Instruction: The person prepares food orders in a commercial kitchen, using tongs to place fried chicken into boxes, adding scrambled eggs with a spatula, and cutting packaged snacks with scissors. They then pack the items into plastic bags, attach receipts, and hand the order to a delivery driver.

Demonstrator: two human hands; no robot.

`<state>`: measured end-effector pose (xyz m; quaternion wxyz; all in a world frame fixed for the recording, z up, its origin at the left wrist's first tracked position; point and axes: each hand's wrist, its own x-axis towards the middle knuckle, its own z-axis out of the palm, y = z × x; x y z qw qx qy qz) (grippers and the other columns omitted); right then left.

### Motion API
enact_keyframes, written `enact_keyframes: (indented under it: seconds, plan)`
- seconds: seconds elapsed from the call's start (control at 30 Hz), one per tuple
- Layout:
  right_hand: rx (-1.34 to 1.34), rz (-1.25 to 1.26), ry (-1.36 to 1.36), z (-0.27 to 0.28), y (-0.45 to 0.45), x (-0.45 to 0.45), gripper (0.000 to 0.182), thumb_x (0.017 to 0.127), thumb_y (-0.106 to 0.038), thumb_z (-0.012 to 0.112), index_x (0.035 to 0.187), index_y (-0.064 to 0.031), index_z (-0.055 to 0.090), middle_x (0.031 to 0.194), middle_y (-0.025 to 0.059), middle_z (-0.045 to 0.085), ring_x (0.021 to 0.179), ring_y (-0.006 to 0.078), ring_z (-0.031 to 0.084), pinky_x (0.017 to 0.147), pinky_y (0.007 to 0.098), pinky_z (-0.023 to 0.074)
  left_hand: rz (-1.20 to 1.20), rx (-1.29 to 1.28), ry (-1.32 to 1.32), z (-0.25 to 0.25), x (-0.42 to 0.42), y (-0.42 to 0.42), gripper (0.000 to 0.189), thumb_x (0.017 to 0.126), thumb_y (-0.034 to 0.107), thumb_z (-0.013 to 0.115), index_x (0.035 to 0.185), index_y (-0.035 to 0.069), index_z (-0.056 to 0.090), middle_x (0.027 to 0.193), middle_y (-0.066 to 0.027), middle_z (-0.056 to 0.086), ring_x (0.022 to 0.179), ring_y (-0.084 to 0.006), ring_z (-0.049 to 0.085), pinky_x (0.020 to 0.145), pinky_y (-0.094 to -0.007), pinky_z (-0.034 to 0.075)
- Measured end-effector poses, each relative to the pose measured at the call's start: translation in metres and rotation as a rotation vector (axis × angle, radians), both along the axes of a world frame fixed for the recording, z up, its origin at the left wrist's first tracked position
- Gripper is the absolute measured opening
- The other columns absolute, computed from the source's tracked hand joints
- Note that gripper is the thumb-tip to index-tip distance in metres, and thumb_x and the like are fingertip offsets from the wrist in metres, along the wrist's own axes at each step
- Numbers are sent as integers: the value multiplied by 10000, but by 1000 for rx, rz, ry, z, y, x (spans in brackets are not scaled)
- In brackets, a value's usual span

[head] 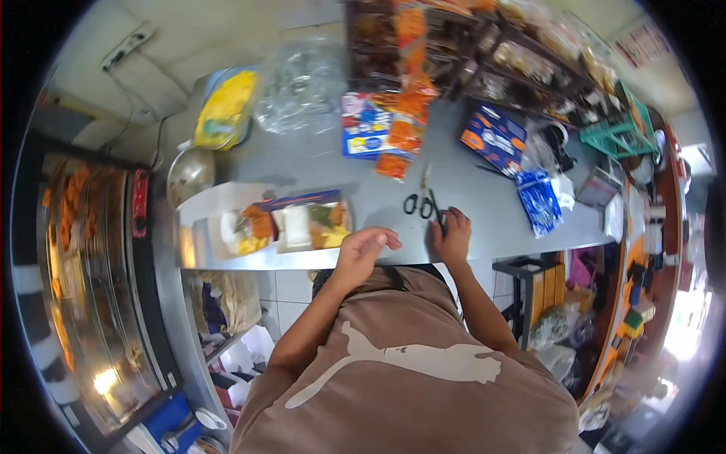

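My left hand hovers at the table's front edge, holding nothing, its fingers loosely curled. It is beside an open paperboard food box on the left. White food, yellow pieces and browned pieces show in the box. My right hand rests low over the metal table, its thumb and fingers around the near end of a slim black object; what it is cannot be told. Black-handled scissors lie just left of that object, blades pointing away from me.
Behind the scissors hangs a strip of orange packets over a blue-and-white printed box. To the right are a dark blue box and a blue packet. Clear plastic containers, a yellow-filled tray and a metal bowl stand back left.
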<state>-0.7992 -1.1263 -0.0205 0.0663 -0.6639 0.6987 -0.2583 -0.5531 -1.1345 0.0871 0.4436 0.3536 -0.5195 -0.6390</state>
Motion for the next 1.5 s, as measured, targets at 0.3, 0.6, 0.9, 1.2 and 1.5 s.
enact_keyframes:
  seconds: [0.3, 0.6, 0.9, 1.2, 1.5]
  plan:
    - [276, 75, -49, 26, -43, 34, 389, 771, -210, 656, 1086, -17, 533, 939, 173, 585, 869, 334, 594, 750, 410, 489, 31, 177, 77, -7, -59, -58, 224, 950, 156, 488, 1050, -23, 577, 907, -90, 641, 866, -126, 593, 808, -261, 470]
    - [376, 66, -117, 28, -43, 7, 440, 725, -228, 715, 1020, 24, 508, 962, 229, 521, 875, 410, 543, 767, 469, 448, 569, -342, -646, -43, -109, -224, 607, 702, 287, 758, 1179, 21, 493, 1155, -181, 484, 1101, -300, 463, 950, -392, 380]
    - [58, 94, -87, 18, -40, -23, 424, 719, -231, 724, 999, 29, 540, 963, 214, 523, 888, 398, 512, 794, 446, 427, 836, -491, -687, -71, -99, -140, 575, 654, 262, 755, 1073, -16, 477, 1036, -197, 480, 1011, -365, 457, 879, -449, 370]
    - [438, 130, 55, 6, -61, -6, 398, 659, -258, 702, 922, 19, 592, 886, 212, 636, 832, 377, 614, 756, 454, 482, 796, 220, -832, -114, -96, -110, 552, 565, 360, 820, 981, 69, 603, 958, -129, 625, 892, -247, 601, 791, -406, 450]
    - [667, 89, -906, -14, -89, -100, 407, 732, -92, 642, 1114, -28, 516, 825, 57, 604, 693, 136, 549, 580, 267, 427, 532, 494, 687, -93, -92, -105, 260, 790, 216, 680, 1014, 115, 595, 925, -33, 635, 797, -127, 616, 665, -278, 496]
